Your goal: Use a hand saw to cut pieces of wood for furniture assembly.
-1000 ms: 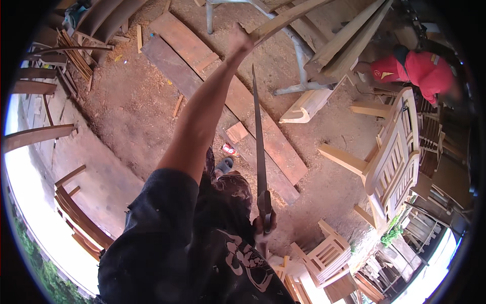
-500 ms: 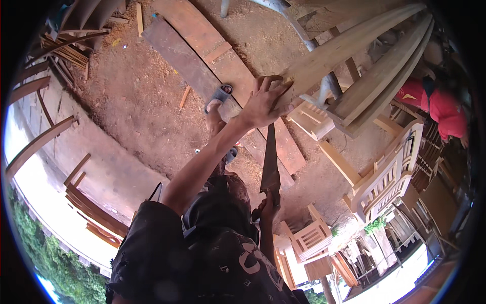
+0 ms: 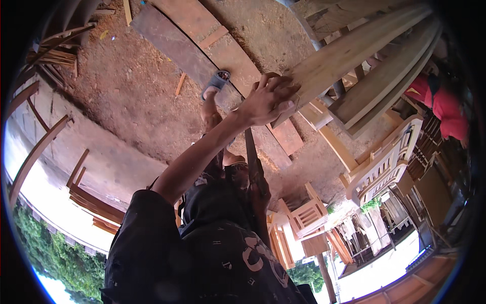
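Observation:
My left hand [image 3: 268, 100] grips the near end of a long, pale wooden board [image 3: 344, 57], its fingers curled over the top and the thumb along the side. Lower down, my right hand [image 3: 260, 192] is closed round the handle of a handsaw [image 3: 254, 157]. The dark, tapering blade points up and away from me. Its narrow tip lies just below my left wrist, left of the board's end, and looks apart from the wood.
Two more long boards [image 3: 385, 76] lie to the right, beside a metal frame. Planks [image 3: 167, 38] rest on the dirt floor by my sandalled foot [image 3: 217, 83]. Wooden chairs [image 3: 309, 215] and a slatted bench [image 3: 387, 172] stand right. A person in red [image 3: 448, 114] is at far right.
My right hand has drawn the saw left and slightly back, and its tip has come away from the board's end. My left hand stays on the board. The view has shifted slightly.

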Motion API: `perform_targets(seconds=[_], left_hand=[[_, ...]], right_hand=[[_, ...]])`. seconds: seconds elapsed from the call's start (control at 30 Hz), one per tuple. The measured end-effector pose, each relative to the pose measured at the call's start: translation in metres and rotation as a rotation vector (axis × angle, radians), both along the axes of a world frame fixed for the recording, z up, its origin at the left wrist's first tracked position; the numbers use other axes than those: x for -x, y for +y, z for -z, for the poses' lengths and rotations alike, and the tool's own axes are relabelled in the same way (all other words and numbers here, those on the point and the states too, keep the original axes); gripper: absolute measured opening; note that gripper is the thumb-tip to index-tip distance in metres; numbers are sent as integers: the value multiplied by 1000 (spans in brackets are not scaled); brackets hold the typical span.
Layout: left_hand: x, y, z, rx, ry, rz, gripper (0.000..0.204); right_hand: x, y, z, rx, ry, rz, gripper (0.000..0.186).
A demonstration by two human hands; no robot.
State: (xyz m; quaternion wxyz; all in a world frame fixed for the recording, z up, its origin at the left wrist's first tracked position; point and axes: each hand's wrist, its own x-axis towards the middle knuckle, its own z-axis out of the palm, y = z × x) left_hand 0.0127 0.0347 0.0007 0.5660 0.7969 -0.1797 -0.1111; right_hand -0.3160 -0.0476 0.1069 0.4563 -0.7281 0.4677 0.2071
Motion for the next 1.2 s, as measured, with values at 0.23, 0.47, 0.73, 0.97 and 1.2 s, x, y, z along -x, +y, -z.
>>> perform_targets(seconds=[0.23, 0.47, 0.73, 0.97, 1.2], left_hand=[[18, 31, 1, -8, 139, -76, 37], [21, 12, -3, 31, 94, -59, 45], [29, -22, 9, 248, 384, -392, 34], [24, -62, 32, 80, 32, -594, 34], [20, -59, 22, 45, -49, -560, 37]], right_hand=[[18, -23, 20, 182, -45, -73, 47], [15, -25, 8, 89, 8, 264, 33], [15, -1, -27, 172, -331, 503, 38], [76, 3, -31, 165, -645, 352, 33], [128, -29, -20, 12, -870, 247, 39]])
